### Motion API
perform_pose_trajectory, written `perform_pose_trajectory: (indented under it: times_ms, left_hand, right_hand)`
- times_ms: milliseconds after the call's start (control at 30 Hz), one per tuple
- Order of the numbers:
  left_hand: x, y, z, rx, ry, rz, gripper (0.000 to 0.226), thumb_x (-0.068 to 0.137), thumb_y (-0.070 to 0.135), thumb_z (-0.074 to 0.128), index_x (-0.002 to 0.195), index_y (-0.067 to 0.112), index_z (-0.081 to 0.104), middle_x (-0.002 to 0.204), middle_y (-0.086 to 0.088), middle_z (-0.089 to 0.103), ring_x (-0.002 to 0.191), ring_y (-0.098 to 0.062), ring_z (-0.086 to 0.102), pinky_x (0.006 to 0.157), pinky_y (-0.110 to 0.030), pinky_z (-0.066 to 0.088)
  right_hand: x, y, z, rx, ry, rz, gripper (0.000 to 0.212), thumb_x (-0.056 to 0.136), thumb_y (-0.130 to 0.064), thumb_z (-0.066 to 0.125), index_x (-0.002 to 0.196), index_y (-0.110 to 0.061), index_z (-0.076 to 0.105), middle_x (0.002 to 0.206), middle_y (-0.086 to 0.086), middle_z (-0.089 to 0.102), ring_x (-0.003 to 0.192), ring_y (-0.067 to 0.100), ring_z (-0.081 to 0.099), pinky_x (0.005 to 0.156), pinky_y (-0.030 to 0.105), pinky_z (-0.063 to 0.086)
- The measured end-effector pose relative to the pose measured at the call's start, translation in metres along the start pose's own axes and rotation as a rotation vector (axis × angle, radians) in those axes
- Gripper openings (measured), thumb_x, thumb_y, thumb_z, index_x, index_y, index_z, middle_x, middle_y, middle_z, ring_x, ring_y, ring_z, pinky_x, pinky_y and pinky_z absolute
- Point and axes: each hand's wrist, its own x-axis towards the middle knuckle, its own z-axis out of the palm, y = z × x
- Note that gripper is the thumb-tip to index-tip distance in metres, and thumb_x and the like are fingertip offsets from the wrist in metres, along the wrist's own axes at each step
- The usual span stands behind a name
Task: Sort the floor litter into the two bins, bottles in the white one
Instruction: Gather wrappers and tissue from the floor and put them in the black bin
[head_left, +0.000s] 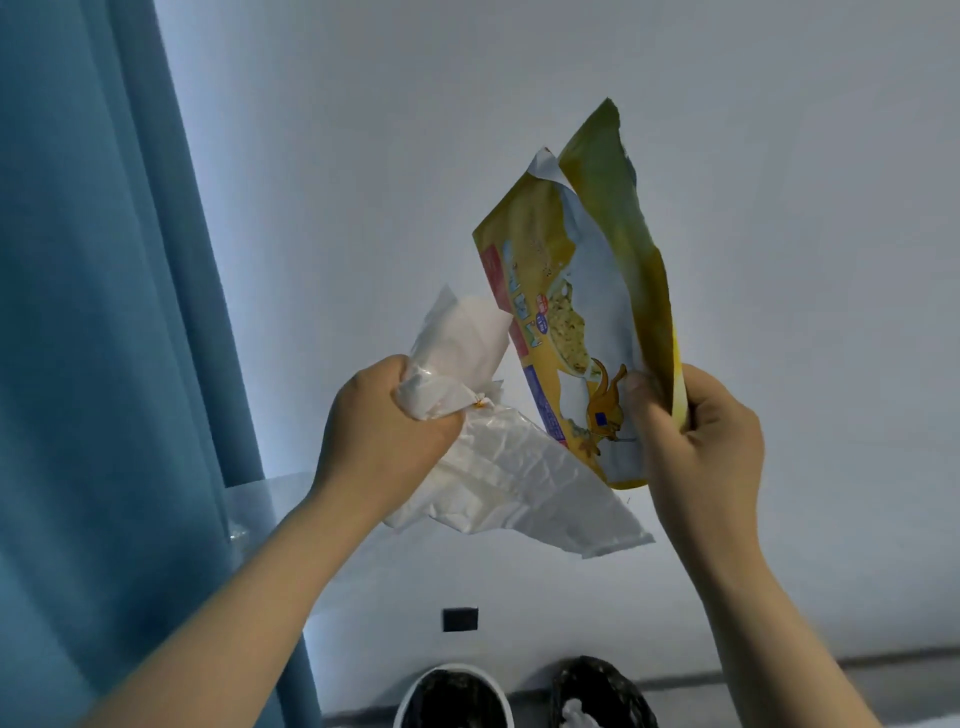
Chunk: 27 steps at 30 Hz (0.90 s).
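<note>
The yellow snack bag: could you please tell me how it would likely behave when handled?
The yellow snack bag looks torn open and flat, so it is probably very light. It stands upright above the grip of the right hand on its lower edge, so it is likely springy, not limp. Its sheen suggests slipperiness.

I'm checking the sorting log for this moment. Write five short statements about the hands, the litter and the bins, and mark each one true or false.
1. The left hand grips crumpled white wrappers. True.
2. The right hand holds a bottle. False: it holds a torn yellow snack bag.
3. The white bin stands left of the black bin at the bottom edge. True.
4. The torn yellow snack bag already lies in a bin. False: it is held up in front of the wall.
5. A blue curtain hangs on the right. False: the blue curtain is on the left.
</note>
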Motion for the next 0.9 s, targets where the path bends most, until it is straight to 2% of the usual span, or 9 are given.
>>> perform_pose_trajectory:
  times_ms: [67, 200, 333, 400, 500, 567, 667, 833, 900]
  left_hand:
    - [0.003, -0.007, 0.026, -0.02, -0.056, -0.018, 0.027, 0.075, 0.034, 0.077, 0.074, 0.018, 0.055, 0.072, 0.006, 0.061, 0.064, -0.007, 0.055, 0.051, -0.021, 0.042]
    - [0.011, -0.02, 0.081, -0.009, -0.167, -0.035, 0.03, 0.074, 0.033, 0.077, 0.074, 0.012, 0.057, 0.071, 0.0, 0.062, 0.066, -0.017, 0.058, 0.053, -0.029, 0.045]
    - [0.025, -0.034, 0.143, 0.004, -0.238, -0.081, 0.033, 0.072, 0.034, 0.078, 0.077, 0.007, 0.06, 0.073, -0.006, 0.064, 0.07, -0.025, 0.062, 0.061, -0.042, 0.053]
    - [0.031, -0.042, 0.179, 0.014, -0.277, -0.116, 0.031, 0.072, 0.032, 0.078, 0.072, 0.009, 0.056, 0.068, -0.004, 0.061, 0.065, -0.024, 0.059, 0.056, -0.038, 0.049]
    - [0.033, -0.052, 0.235, 0.039, -0.327, -0.159, 0.04, 0.073, 0.026, 0.077, 0.058, 0.018, 0.041, 0.056, 0.004, 0.047, 0.052, -0.015, 0.044, 0.047, -0.028, 0.033]
    - [0.032, -0.062, 0.272, 0.07, -0.366, -0.199, 0.043, 0.074, 0.025, 0.076, 0.057, 0.02, 0.037, 0.055, 0.006, 0.043, 0.05, -0.014, 0.04, 0.047, -0.027, 0.029]
    - [0.028, -0.084, 0.321, 0.13, -0.422, -0.266, 0.032, 0.073, 0.025, 0.074, 0.061, 0.015, 0.046, 0.059, 0.002, 0.052, 0.055, -0.02, 0.047, 0.05, -0.029, 0.034]
    - [0.008, -0.131, 0.38, 0.27, -0.505, -0.366, 0.018, 0.073, 0.026, 0.068, 0.071, 0.013, 0.057, 0.066, -0.001, 0.062, 0.065, -0.026, 0.059, 0.057, -0.035, 0.047]
    - [-0.001, -0.152, 0.397, 0.327, -0.544, -0.397, 0.016, 0.073, 0.025, 0.068, 0.073, 0.013, 0.057, 0.067, 0.001, 0.061, 0.065, -0.023, 0.058, 0.056, -0.032, 0.045]
  right_hand:
    - [0.0, 0.02, -0.007, -0.042, 0.004, 0.031, 0.042, 0.092, -0.015, 0.06, 0.056, -0.028, 0.042, 0.053, -0.009, 0.042, 0.052, 0.009, 0.036, 0.047, 0.015, 0.03]
    - [0.006, 0.072, -0.021, -0.106, 0.026, 0.112, 0.035, 0.093, -0.018, 0.059, 0.061, -0.028, 0.05, 0.056, -0.009, 0.048, 0.055, 0.009, 0.044, 0.049, 0.015, 0.036]
    - [0.017, 0.138, -0.035, -0.196, 0.023, 0.211, 0.023, 0.094, -0.019, 0.057, 0.071, -0.023, 0.059, 0.066, -0.005, 0.059, 0.063, 0.015, 0.055, 0.052, 0.024, 0.047]
    - [0.022, 0.175, -0.044, -0.245, 0.02, 0.274, 0.025, 0.094, -0.019, 0.057, 0.07, -0.024, 0.058, 0.064, -0.008, 0.057, 0.061, 0.013, 0.054, 0.051, 0.023, 0.044]
    - [0.029, 0.228, -0.059, -0.314, -0.011, 0.369, 0.026, 0.094, -0.019, 0.055, 0.07, -0.027, 0.056, 0.063, -0.011, 0.056, 0.059, 0.01, 0.052, 0.051, 0.018, 0.038]
    - [0.029, 0.263, -0.067, -0.36, -0.044, 0.429, 0.028, 0.093, -0.019, 0.055, 0.067, -0.029, 0.054, 0.061, -0.008, 0.056, 0.057, 0.012, 0.051, 0.049, 0.018, 0.037]
    - [0.024, 0.314, -0.077, -0.416, -0.106, 0.533, 0.023, 0.092, -0.02, 0.056, 0.07, -0.024, 0.058, 0.063, 0.001, 0.06, 0.06, 0.022, 0.057, 0.05, 0.032, 0.044]
    - [0.002, 0.384, -0.085, -0.524, -0.21, 0.682, 0.013, 0.093, -0.025, 0.057, 0.083, -0.022, 0.064, 0.066, -0.002, 0.063, 0.062, 0.019, 0.059, 0.054, 0.034, 0.048]
    - [-0.011, 0.409, -0.085, -0.561, -0.248, 0.734, 0.011, 0.093, -0.024, 0.057, 0.084, -0.023, 0.064, 0.066, -0.003, 0.062, 0.061, 0.018, 0.058, 0.053, 0.033, 0.046]
